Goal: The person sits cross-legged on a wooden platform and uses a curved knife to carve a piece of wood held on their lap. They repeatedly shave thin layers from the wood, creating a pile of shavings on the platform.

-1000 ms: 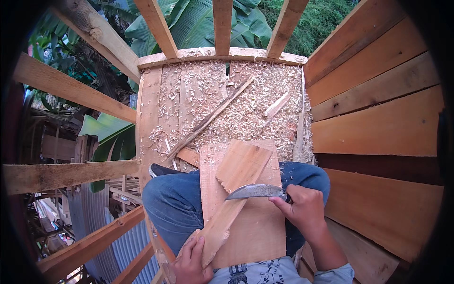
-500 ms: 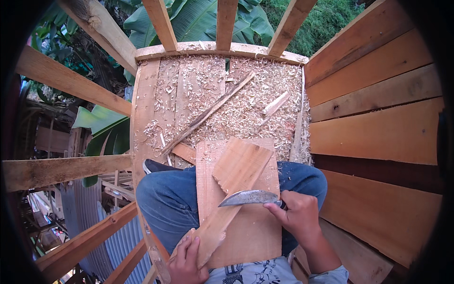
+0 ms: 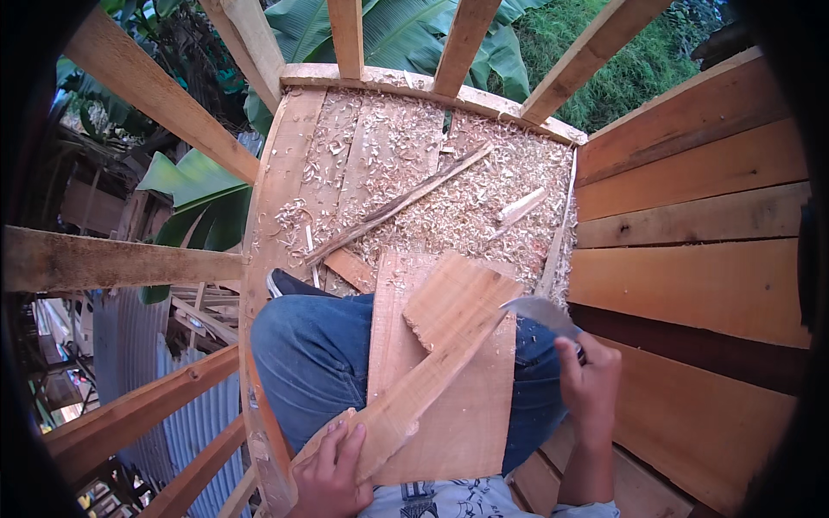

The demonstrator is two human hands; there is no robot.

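My left hand [image 3: 332,470] grips the near end of a paddle-shaped piece of wood [image 3: 440,337] that lies slanted across a flat board [image 3: 471,406] on my lap. Its wide end points away from me. My right hand [image 3: 589,384] holds a knife with a curved grey blade [image 3: 540,312]. The blade is raised to the right of the wooden piece, off its edge. My legs in blue jeans [image 3: 315,358] are under the board.
The plank floor [image 3: 294,164] ahead is strewn with wood shavings [image 3: 466,198], a long thin stick [image 3: 397,203] and small offcuts. A plank wall [image 3: 691,224] stands at the right. Open wooden rails [image 3: 121,259] at the left and front give onto a drop with banana leaves.
My right hand has drawn the knife away from the middle of the wooden piece, out to the right and up. The left hand keeps its hold.
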